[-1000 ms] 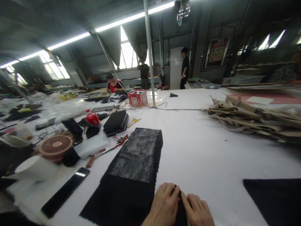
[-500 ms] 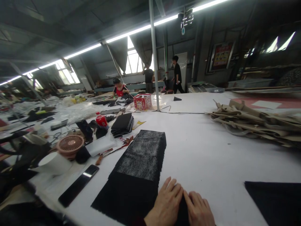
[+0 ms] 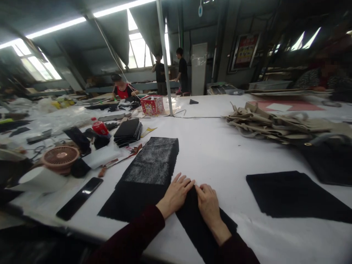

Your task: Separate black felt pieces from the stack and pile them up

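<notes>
A narrow piece of black fabric (image 3: 189,220) lies on the white table in front of me, running toward my body. My left hand (image 3: 176,194) grips its far end from the left, fingers partly spread and fingertips at the edge. From the right, my right hand (image 3: 207,203) pinches the same end, its fingers bent. The two hands' fingertips almost meet there; both thumbs are mostly hidden. Just left of my left hand is a stack of black fabric pieces (image 3: 132,200), with a greyish speckled panel (image 3: 150,161) on its far part.
Another black fabric piece (image 3: 291,194) lies to the right, below a heap of beige pieces (image 3: 275,123). At left are a phone (image 3: 79,198), a pink fan (image 3: 61,157), a red bottle (image 3: 99,126) and stacked black pieces (image 3: 128,131). A pole (image 3: 165,58) stands ahead; people work beyond.
The view has tilted down and turned right, showing more of my forearms and the right-hand fabric. My hands stay at the end of the black piece. A distant person has walked left.
</notes>
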Tool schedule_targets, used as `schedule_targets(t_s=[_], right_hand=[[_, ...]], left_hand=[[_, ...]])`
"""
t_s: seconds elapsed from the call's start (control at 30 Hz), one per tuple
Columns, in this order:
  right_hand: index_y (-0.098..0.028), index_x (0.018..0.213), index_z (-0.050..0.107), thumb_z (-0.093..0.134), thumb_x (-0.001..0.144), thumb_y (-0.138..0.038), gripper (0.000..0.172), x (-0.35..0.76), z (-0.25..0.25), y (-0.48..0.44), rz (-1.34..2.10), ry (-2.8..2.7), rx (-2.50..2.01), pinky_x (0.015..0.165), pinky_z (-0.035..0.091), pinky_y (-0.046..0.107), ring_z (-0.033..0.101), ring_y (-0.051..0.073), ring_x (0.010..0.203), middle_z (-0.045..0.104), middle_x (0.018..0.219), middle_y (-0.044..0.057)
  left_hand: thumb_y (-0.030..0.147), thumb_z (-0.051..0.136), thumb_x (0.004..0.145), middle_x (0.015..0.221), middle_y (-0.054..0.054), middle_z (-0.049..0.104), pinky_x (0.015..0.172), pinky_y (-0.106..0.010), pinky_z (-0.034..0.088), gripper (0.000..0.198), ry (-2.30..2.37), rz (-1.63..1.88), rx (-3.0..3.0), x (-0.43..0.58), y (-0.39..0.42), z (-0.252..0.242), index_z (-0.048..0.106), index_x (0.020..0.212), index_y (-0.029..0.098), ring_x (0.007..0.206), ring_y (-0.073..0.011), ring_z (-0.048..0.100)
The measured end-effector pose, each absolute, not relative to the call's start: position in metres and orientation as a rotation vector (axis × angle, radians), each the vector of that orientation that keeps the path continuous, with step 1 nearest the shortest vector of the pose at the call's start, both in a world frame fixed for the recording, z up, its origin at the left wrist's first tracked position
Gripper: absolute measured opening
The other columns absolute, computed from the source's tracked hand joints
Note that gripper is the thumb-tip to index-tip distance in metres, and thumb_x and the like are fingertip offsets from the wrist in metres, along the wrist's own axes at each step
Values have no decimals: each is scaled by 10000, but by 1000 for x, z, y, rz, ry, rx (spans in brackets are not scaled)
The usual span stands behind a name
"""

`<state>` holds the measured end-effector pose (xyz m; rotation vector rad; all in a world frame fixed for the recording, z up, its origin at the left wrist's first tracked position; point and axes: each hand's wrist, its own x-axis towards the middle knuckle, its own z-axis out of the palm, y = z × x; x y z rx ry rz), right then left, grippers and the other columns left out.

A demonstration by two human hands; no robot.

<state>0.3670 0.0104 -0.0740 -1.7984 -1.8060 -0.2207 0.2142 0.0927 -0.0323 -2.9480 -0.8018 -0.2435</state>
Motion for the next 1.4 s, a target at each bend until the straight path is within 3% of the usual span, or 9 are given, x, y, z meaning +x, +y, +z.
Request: schedule_targets(t_s=[0.3,0.5,0.7,0.9,1.07,1.4], right_hand=[[-170,1131,637,460,951,-75,269,375,-77,-1,-210,-1838,-1802,772,344,309,483,194,874,546,877,48],[-161,1186,610,469,914,-39,329,379,-77,-9,-250,-1881,-1788,760,356,318,484,202,856,550,900,57],[-166,1166,601,471,893,-31,331,381,-82,-12,-339,-1902,-1743,750,366,324,492,209,840,549,885,56],[-161,1169,594,434,890,-21,351,385,-86,-16,-343,-1905,-1715,730,386,331,502,213,841,560,892,65],[-188,1163,597,438,870,-29,369,392,-94,-21,-381,-1903,-1661,700,396,337,527,215,817,568,895,64],[-210,1195,572,448,864,-31,396,404,-114,-23,-369,-1926,-1579,703,408,347,555,218,839,583,932,68]], left_hand=[[129,459,929,1347,-45,529,1192,-413,157,426,-780,-258,-2963,213,90,-29,484,1347,208,1321,-208,397],[119,493,895,1299,-65,563,1198,-396,146,466,-723,-215,-2972,215,88,-27,471,1358,154,1319,-214,391],[150,539,880,1263,-66,563,1182,-410,198,463,-706,-215,-2963,217,83,-21,495,1335,221,1270,-214,425],[152,485,909,1247,-61,570,1189,-394,166,408,-662,-186,-2959,219,79,-18,505,1315,193,1254,-214,431],[189,473,925,1216,-67,583,1160,-382,201,482,-664,-122,-2947,220,74,-17,416,1404,178,1190,-213,467],[182,467,921,1226,-74,562,1126,-404,226,439,-601,-125,-2896,215,70,-6,472,1360,185,1157,-228,454]])
